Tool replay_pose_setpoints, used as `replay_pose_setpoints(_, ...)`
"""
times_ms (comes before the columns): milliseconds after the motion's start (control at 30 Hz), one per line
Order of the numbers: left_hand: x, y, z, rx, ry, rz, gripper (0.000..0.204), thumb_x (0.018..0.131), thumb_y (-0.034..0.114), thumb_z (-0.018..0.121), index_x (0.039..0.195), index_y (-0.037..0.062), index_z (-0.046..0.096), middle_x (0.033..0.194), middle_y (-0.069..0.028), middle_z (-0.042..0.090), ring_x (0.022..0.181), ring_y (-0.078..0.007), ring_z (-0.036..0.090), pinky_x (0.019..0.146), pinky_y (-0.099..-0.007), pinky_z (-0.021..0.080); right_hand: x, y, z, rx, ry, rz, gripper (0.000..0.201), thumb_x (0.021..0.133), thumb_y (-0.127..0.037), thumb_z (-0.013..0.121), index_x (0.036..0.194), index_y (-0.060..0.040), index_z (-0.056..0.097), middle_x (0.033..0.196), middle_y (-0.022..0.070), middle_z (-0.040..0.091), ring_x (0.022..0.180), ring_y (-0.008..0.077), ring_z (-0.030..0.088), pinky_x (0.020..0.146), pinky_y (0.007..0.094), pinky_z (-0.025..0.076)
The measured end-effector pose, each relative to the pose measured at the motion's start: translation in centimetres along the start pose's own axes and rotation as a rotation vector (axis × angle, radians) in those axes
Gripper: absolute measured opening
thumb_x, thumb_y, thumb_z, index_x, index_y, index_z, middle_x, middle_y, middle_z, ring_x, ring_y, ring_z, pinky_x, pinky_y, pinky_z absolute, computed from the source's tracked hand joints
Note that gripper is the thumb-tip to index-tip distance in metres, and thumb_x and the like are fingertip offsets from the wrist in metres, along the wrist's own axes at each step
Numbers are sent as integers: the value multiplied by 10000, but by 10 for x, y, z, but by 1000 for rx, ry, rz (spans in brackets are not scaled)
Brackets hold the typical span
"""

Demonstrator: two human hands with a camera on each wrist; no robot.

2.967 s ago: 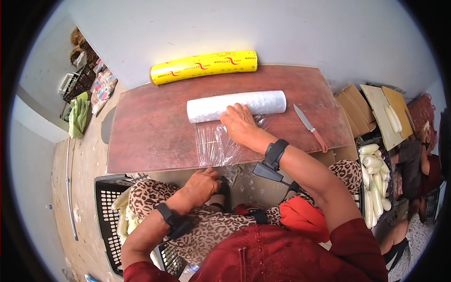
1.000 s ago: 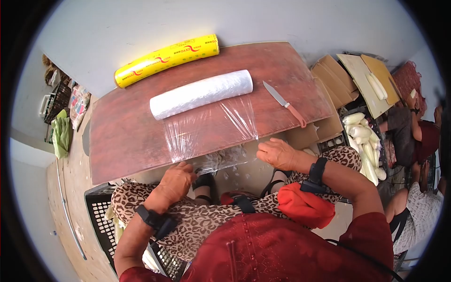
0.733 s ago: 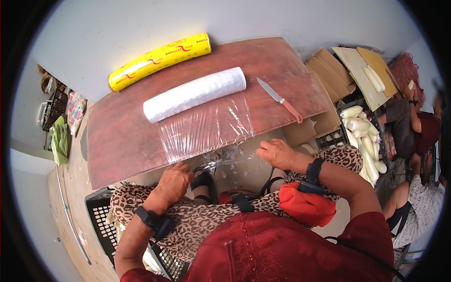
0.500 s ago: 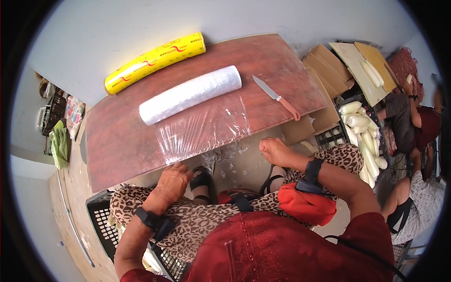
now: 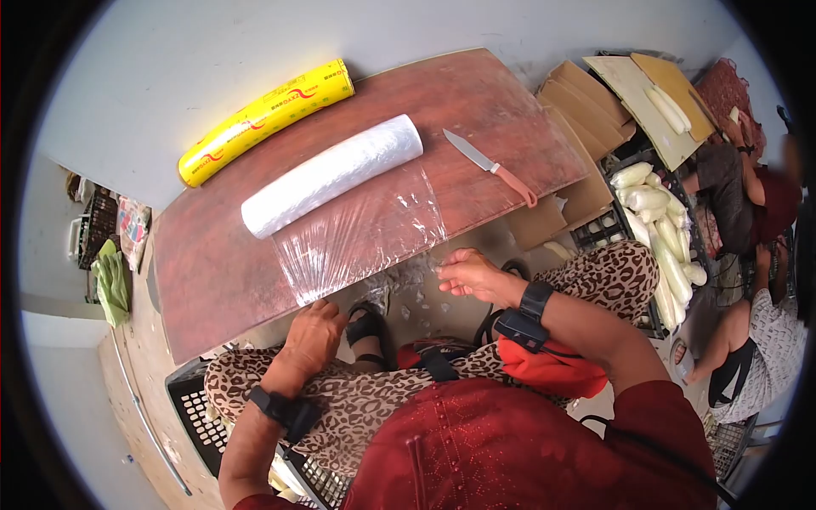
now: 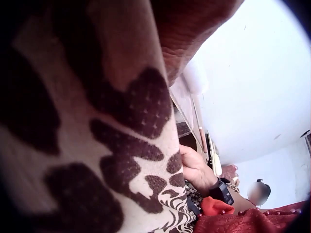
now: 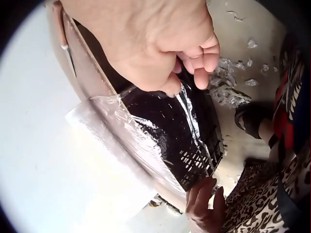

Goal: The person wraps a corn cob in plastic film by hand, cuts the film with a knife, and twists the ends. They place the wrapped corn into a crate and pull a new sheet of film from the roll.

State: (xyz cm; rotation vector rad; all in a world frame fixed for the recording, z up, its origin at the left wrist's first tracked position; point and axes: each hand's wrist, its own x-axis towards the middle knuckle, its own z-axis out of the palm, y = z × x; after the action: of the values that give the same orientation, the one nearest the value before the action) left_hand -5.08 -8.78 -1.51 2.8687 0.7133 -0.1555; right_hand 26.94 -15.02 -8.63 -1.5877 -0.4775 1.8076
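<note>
A roll of clear cling film (image 5: 331, 176) lies on the reddish table (image 5: 212, 280), and an unrolled sheet of film (image 5: 361, 229) stretches from it to the near edge. My left hand (image 5: 313, 336) grips the sheet's left corner just off that edge. My right hand (image 5: 470, 276) pinches the film's free edge with thumb and fingertips, to the right. In the right wrist view a shiny gathered strip of film (image 7: 190, 114) runs from the right thumb (image 7: 171, 86) to the left hand (image 7: 204, 204). The left wrist view is mostly leopard-print trousers (image 6: 107, 145), hiding the left fingers.
A yellow printed roll (image 5: 268, 119) lies along the wall. A knife (image 5: 491, 168) with a pink handle rests at the table's right. Cardboard (image 5: 586, 106) and a crate of pale wrapped vegetables (image 5: 659, 229) stand to the right. Another person (image 5: 765, 340) sits beyond.
The right hand left the roll, drew the film's edge past the table's near edge with the left, and has now moved inward to the left. The head view has turned and shifted.
</note>
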Motion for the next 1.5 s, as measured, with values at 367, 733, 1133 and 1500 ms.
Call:
replay_pose_setpoints(367,1,3,-2,-31,-30,-25,78,721,67,624,798,58,621,864,-98,599,912,-278,577,785,-372,499,6,17,-11,-195,-3,-68,135,886,-63,615,992,17,592,855,82,643,689,128,640,539,221,468)
replay_pose_setpoints(733,1,0,0,-78,-92,-63,168,727,78,669,882,42,617,933,-115,616,953,-301,581,839,-382,491,12,17,-17,-312,-9,-133,152,890,-66,603,993,44,615,844,89,656,659,125,639,522,230,461)
replay_pose_setpoints(1133,-1,1,-3,-167,-170,-173,434,773,109,680,1189,32,585,1148,-173,630,1138,-339,557,946,-390,468,17,16,-19,-522,70,-280,150,859,-79,600,915,50,652,794,116,693,629,163,676,607,315,525)
replay_pose_setpoints(1500,2,-7,8,-392,-55,-271,339,813,127,657,1135,30,611,1076,-205,649,1027,-384,600,888,-421,484,28,20,-19,-677,238,-417,154,778,-105,606,872,-20,695,863,189,693,847,319,683,754,368,530)
